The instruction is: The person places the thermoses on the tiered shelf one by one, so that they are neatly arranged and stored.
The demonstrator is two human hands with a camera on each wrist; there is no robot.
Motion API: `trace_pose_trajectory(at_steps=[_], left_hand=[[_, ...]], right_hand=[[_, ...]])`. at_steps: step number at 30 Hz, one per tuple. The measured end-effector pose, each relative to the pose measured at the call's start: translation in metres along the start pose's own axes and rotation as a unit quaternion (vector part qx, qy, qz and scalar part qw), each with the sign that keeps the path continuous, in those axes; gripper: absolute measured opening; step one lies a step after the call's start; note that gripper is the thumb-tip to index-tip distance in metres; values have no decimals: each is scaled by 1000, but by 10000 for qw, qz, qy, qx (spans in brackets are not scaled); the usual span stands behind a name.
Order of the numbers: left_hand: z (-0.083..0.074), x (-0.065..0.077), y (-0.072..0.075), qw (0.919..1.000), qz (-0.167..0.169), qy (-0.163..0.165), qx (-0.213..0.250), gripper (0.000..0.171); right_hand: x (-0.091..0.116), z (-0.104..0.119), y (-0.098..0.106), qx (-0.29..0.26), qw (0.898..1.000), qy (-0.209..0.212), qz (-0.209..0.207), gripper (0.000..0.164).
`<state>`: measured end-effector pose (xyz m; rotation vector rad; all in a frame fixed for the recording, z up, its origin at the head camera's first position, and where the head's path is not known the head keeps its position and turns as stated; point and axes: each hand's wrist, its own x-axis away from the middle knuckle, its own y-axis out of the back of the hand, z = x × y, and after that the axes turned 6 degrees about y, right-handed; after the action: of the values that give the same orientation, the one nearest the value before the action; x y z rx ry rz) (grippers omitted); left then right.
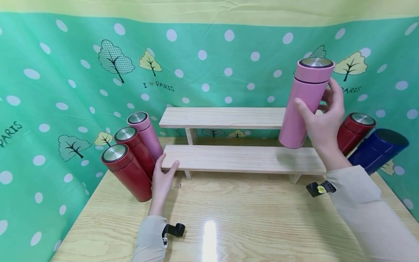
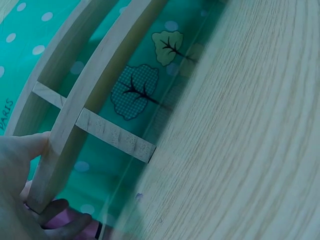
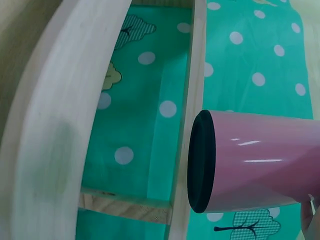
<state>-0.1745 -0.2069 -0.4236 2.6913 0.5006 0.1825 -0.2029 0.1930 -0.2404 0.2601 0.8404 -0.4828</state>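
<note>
A pink thermos flask point(image 1: 305, 102) with a silver-topped lid is held up, slightly tilted, by my right hand point(image 1: 327, 123), thumb on its near side. It overlaps the right end of the two-tier wooden rack point(image 1: 242, 159); in the right wrist view the flask's dark base point(image 3: 201, 161) shows beside the upper shelf point(image 3: 192, 75). My left hand point(image 1: 163, 180) grips the left end of the lower shelf, and in the left wrist view the thumb point(image 2: 37, 144) lies on one face of the board point(image 2: 62, 142) with fingers round its end.
Left of the rack stand two dark red flasks point(image 1: 132, 176) point(image 1: 139, 149) and another pink flask point(image 1: 150, 136). At the right, behind my forearm, are a red flask point(image 1: 353, 133) and a blue flask point(image 1: 376, 151). A green dotted cloth point(image 1: 203, 76) hangs behind the wooden table point(image 1: 235, 211).
</note>
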Motion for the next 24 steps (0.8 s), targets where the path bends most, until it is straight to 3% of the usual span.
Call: trace_pose_trajectory(at_steps=[13, 24], left_hand=[[0, -1, -1, 10000, 44, 37, -15, 74], [-1, 0, 0, 9999, 1, 131, -48, 74]], right_hand=[[-25, 2, -5, 249, 9996, -88, -99, 65], [-55, -34, -15, 425, 9981, -442, -55, 71]])
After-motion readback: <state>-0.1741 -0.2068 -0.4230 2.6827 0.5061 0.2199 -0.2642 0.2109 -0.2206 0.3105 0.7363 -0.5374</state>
